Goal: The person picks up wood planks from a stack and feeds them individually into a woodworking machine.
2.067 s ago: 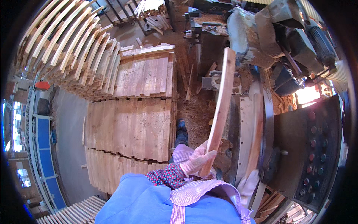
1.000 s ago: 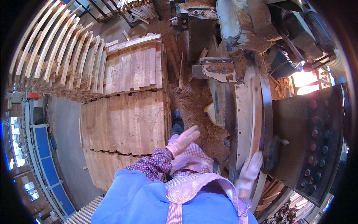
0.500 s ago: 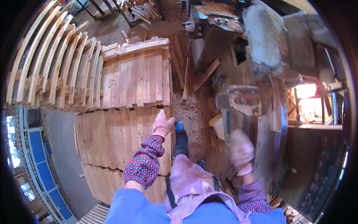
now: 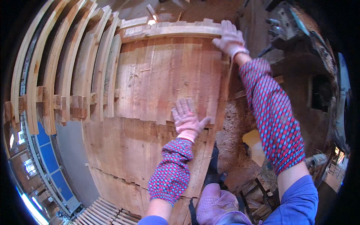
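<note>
Wooden planks (image 4: 165,75) lie side by side in a layer on top of a stack. My left hand (image 4: 188,119), in a pale pink knit glove, rests open at the near ends of these planks, fingers spread and pointing away from me. My right hand (image 4: 229,40), gloved the same way, reaches to the far right corner. Its fingers lie stretched over the right end of a pale wood strip (image 4: 172,30) along the far edge. Neither hand grips anything that I can see.
More stacked boards (image 4: 138,140) lie nearer to me. Spaced slats (image 4: 71,71) stand in rows on the left, beside a conveyor frame with blue panels (image 4: 48,157). Dark machinery (image 4: 288,30) stands at the right. A yellowish piece (image 4: 255,146) lies on the sawdust-strewn floor.
My right hand has swung from the machine side to the far right corner of the planks. My left hand now lies flat at their near ends. The view has turned toward the stack.
</note>
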`<state>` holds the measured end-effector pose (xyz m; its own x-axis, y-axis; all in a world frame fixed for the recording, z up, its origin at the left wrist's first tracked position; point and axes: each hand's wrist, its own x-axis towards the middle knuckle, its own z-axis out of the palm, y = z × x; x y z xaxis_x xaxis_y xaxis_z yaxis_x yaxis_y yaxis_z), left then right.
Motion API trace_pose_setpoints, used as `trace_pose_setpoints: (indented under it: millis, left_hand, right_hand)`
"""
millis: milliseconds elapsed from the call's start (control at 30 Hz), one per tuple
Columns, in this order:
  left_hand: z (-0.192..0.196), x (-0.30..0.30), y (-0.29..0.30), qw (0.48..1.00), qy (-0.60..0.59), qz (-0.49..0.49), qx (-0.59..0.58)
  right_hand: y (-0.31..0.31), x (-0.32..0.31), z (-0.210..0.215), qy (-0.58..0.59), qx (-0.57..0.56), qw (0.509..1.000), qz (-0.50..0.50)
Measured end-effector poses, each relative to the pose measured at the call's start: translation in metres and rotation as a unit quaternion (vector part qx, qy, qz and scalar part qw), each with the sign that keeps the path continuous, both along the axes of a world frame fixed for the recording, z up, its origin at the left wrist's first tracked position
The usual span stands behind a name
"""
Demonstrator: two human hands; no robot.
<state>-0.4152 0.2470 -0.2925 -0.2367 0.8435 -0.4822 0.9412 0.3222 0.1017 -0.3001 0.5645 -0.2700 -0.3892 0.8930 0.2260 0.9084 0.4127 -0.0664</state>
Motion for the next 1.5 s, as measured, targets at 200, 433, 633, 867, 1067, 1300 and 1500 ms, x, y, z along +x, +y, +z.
trace_pose_setpoints:
  millis: [200, 433, 633, 867, 1067, 1300, 1500]
  left_hand:
    - [-0.007, -0.001, 0.002, 0.999, -0.027, -0.024, 0.018]
    - [-0.055, -0.037, -0.021, 0.949, -0.189, 0.163, 0.195]
    - [0.008, -0.089, 0.04, 0.716, -0.415, 0.523, 0.204]
    - [0.0, -0.069, 0.077, 0.845, -0.068, 0.509, 0.147]
    - [-0.01, -0.08, 0.058, 0.824, -0.194, 0.472, 0.244]
    - [-0.002, -0.098, 0.053, 0.845, -0.261, 0.416, 0.21]
    - [-0.014, -0.111, 0.018, 0.829, -0.262, 0.444, 0.219]
  right_hand:
    - [0.062, 0.009, -0.012, -0.059, -0.156, 0.981, 0.096]
    - [-0.12, -0.049, 0.03, -0.072, -0.318, 0.938, 0.119]
    - [-0.259, -0.092, 0.007, 0.093, -0.366, 0.926, -0.009]
    - [-0.261, -0.078, -0.03, 0.129, -0.362, 0.921, 0.067]
    - [-0.269, -0.083, -0.031, 0.23, -0.414, 0.876, 0.094]
    - [-0.283, -0.093, -0.021, 0.301, -0.407, 0.858, 0.086]
    - [-0.325, -0.108, -0.031, 0.277, -0.38, 0.881, 0.06]
